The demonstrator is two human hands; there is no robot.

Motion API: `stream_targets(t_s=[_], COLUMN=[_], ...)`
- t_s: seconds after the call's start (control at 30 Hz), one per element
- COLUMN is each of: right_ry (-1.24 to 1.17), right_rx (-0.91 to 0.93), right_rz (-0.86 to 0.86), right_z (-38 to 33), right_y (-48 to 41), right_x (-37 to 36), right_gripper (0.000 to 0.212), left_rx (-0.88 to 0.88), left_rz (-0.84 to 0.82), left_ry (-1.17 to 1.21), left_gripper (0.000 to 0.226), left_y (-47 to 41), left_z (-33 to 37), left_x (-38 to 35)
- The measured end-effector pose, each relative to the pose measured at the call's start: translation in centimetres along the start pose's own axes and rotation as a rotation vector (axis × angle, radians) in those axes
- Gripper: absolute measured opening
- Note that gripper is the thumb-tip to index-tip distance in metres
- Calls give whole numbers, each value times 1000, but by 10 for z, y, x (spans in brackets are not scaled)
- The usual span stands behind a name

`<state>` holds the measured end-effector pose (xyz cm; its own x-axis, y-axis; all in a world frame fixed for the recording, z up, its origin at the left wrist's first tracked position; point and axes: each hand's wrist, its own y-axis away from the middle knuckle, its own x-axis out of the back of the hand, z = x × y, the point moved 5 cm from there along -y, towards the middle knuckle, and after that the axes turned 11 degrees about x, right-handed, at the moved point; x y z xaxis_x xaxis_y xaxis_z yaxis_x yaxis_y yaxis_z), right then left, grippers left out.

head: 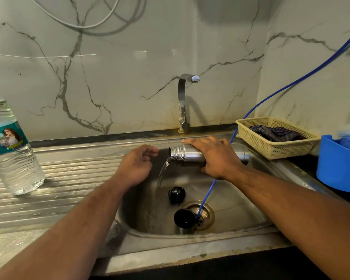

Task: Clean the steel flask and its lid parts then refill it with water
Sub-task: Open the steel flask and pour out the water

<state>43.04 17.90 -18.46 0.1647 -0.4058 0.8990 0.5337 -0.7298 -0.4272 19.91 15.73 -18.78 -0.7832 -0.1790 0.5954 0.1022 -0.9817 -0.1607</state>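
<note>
Flask [187, 156] is tipped on its side over the back of the sink [190, 253], mouth pointing left, with a thin stream of water [162, 172] running out of it into the bowl. Right hand [214, 156] is wrapped round the flask's middle, fingers over the top, so that's a proper grip. Left hand [136, 164] hangs over the sink just left of the flask's mouth, apart from it, fingers loosely curled around nothing. Two black lid parts lie on the sink floor: a stopper [176, 195] near where the stream lands, and a cap [185, 218] on its side nearer the front, at the edge of the drain [207, 211] (can't tell if it's resting on the drain ring or just beside it). A blue tube [207, 190] comes in from the right of the sink, passes under the right wrist and ends at the drain. Tap [183, 102] stands behind the sink, spout turned right. Right of the sink there's a mesh basket [275, 150] with a dark cloth [277, 133] in it, and a blue tub [337, 168] nearer the front. Left of the sink, on the ribbed drainboard, stands a plastic bottle [10, 150] of water.
</note>
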Motion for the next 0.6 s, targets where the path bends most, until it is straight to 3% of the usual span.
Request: stream_targets(t_s=[0.6], right_ry=[58], right_rx=[-1], right_rz=[-18], right_z=[-3], right_y=[-3], right_x=[1], right_gripper=[104], left_rx=[6], left_rz=[-14], left_ry=[13], left_gripper=[48], left_y=[-3], left_z=[-3], left_x=[-5])
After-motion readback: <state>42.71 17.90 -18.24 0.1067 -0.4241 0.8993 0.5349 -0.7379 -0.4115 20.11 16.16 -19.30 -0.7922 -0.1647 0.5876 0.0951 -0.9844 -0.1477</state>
